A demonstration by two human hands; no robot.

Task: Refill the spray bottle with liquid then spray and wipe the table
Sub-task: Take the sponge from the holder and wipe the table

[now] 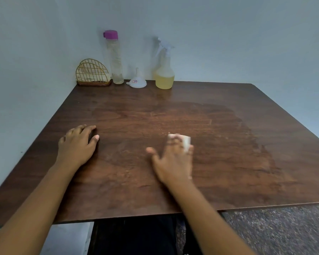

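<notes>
Where the table (125, 181) meets the wall corner at the far left, a wire napkin holder (93, 74) stands with folded paper napkins inside it. Nearer the person, the left hand (78, 144) rests palm down on the tabletop. Its fingers are relaxed and slightly arched, its fingertips and thumb touch the wood, and it holds nothing.

Just to the right of the holder stands a tall clear bottle (115, 57) with a purple cap, upright against the wall. Beside it a white funnel (137, 82) sits inverted, wide mouth down on the table and spout up.

The spray bottle (164, 72) stands upright at the far edge, right of the funnel and well apart from both hands. Its trigger head is fitted, and pale yellow liquid fills about the lower third of the body.

At centre right, the right hand (173, 160) lies palm down, with extended fingers pressing a white cloth (185, 141) flat against the table. The thumb is spread to the left and clear of the cloth. Motion blur hides the finer finger detail.

A darker damp patch (238, 144) covers the wood from the middle towards the right edge. The cloth sits at the patch's left margin. Speckled flooring (276, 230) shows below the table's near right edge.
</notes>
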